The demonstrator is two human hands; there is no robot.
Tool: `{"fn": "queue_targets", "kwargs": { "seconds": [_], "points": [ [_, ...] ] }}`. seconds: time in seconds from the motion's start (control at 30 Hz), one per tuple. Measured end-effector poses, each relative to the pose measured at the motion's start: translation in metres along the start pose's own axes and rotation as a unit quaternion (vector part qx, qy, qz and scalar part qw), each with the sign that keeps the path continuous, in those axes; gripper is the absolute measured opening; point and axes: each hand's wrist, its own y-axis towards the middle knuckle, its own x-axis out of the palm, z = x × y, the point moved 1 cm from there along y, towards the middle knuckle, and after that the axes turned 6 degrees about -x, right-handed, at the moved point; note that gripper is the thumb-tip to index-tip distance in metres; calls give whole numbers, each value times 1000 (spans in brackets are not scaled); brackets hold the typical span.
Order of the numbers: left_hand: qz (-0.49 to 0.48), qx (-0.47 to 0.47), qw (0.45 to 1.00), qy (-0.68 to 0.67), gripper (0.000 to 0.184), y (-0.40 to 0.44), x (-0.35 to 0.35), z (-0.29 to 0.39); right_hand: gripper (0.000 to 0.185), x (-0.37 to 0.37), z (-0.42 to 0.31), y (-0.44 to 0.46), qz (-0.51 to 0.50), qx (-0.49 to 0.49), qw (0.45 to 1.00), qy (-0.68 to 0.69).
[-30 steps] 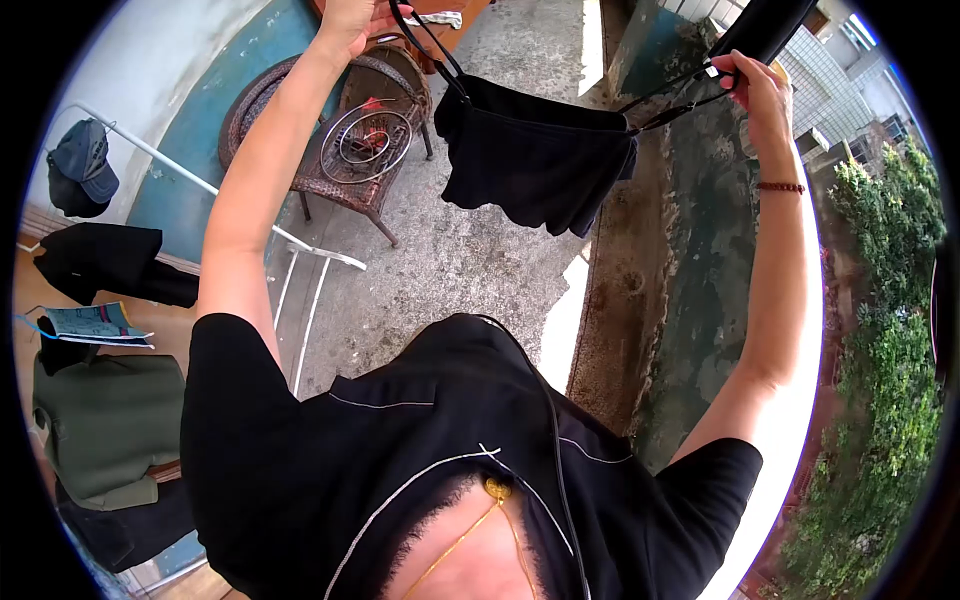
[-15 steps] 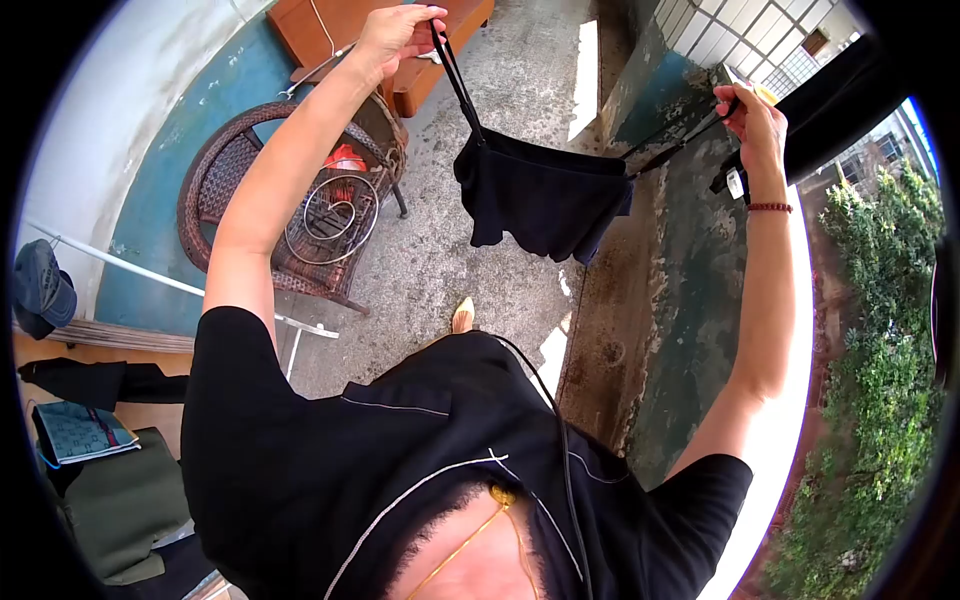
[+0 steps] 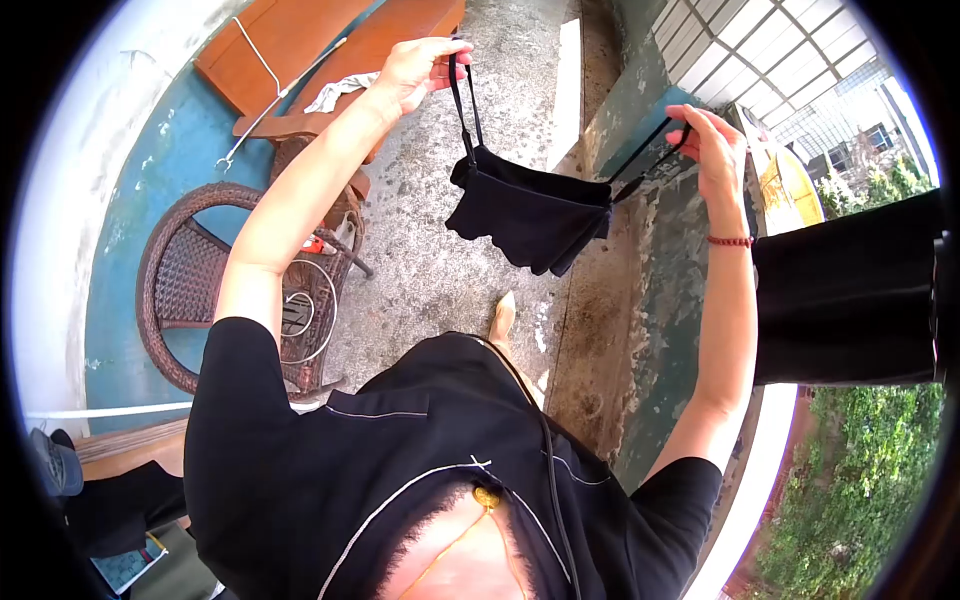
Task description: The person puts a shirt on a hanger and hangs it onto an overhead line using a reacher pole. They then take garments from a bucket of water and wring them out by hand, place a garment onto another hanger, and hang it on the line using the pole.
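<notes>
A small black garment [image 3: 530,208] with thin straps and a wavy hem hangs between my two hands, above the concrete floor. My left hand [image 3: 425,72], at the upper middle, pinches one pair of its straps. The other straps are looped over the fingers of my right hand [image 3: 708,145], which is closed on them at the upper right. Both arms are stretched out forward, and the garment's body sags lower than the hands. A beaded bracelet [image 3: 730,241] circles my right wrist.
On the left are a wicker chair [image 3: 165,290] with wire rings, a wooden piece of furniture [image 3: 270,50] and a cap [image 3: 55,462]. Dark cloth [image 3: 850,290] hangs at the right, beside the ledge and greenery. A peeling wall [image 3: 655,350] runs along the right of the floor.
The view has moved forward and turned; more wooden furniture and hanging dark cloth show. My hands have come closer together, still holding the garment by its straps. A foot now shows below.
</notes>
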Motion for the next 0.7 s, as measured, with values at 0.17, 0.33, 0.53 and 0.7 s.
{"fn": "queue_targets", "kwargs": {
  "seconds": [0.17,0.33,0.53,0.7],
  "points": [
    [2,16,999,39,21,124,-6,-26,20,43,60,82,-94,-77,990,-75],
    [68,-1,998,-11,11,246,-76,-29,21,36,130,159,-170,-66,983,-16],
    [183,-111,977,23,15,305,-131,-64,10,18,281,202,-95,138,963,211],
    [286,-188,903,259,17,383,-184,-131,25,51,385,230,-23,262,946,192]
  ]
}}
